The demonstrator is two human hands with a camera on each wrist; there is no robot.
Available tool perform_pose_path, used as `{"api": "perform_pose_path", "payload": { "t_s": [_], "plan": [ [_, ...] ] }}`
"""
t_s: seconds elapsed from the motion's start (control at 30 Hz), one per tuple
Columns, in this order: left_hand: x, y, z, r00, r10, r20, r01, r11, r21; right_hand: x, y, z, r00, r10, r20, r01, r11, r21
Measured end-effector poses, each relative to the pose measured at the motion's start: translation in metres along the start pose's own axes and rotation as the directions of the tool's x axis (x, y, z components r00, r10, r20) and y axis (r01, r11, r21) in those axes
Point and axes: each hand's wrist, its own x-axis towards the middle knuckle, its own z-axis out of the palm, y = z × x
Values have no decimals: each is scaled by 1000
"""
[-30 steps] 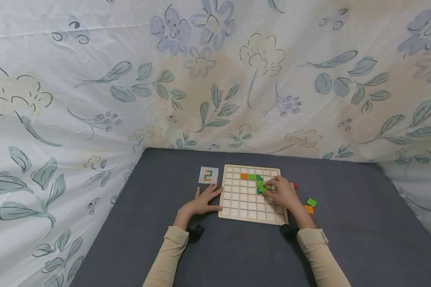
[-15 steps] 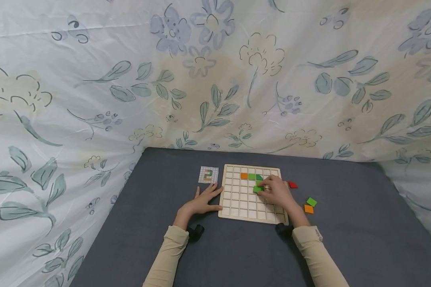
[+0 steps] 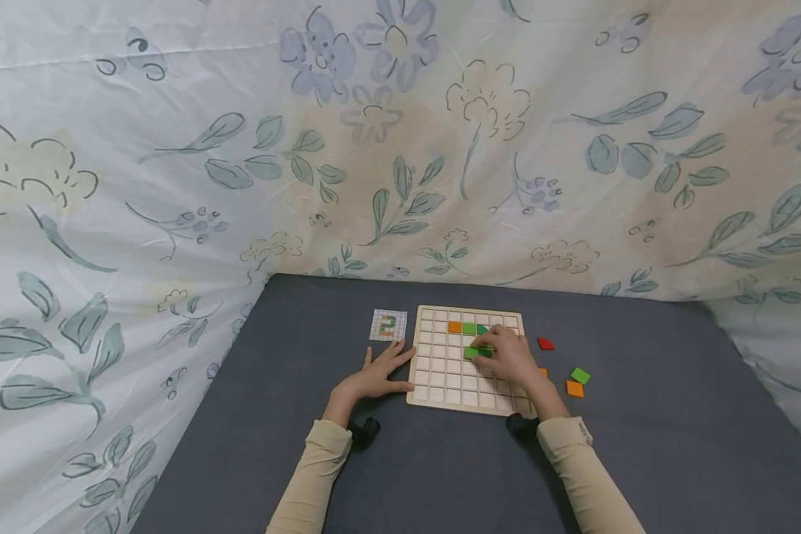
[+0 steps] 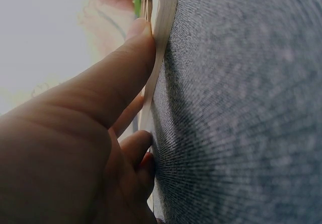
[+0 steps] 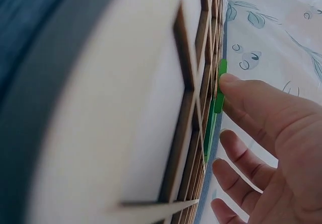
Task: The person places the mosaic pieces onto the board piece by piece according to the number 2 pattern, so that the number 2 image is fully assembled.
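Observation:
A wooden grid board [image 3: 434,378] lies on the dark table. My right hand [image 3: 512,357] is over its middle and pinches a light green square tile [image 3: 470,354] between thumb and fingers, just left of a dark green piece [image 3: 485,353]. In the right wrist view the thumb presses the green tile [image 5: 223,67] at the grid surface. An orange tile [image 3: 455,327], a green tile [image 3: 469,328] and a dark green piece [image 3: 483,329] fill cells in an upper row. My left hand [image 3: 371,376] is spread, its fingers and thumb touching the board's left edge.
A small pattern card [image 3: 389,325] lies beyond my left hand. Right of the board are a red piece [image 3: 545,343], a green tile [image 3: 580,374] and an orange tile [image 3: 575,388]. Another orange tile [image 3: 542,373] is partly hidden by my right wrist.
My right hand has moved left over the board with the green tile, from above the dark green piece to the cell beside it. My left hand has stayed in place.

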Motion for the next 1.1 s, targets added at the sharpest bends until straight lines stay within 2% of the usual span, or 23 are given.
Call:
{"api": "perform_pose_path", "payload": {
  "t_s": [0.33,0.63,1.1],
  "plan": [
    [0,1,0,1000,-4,6,4,1000,4,0,-3,-1,1000,-15,25,14,1000,21],
    [0,2,0,1000,-8,3,8,1000,4,0,-4,-3,999,5,41,-6,1000,13],
    [1,1,0,1000,-9,-2,9,1000,4,1,3,0,1000,19,25,-18,1000,-2]
  ]
}}
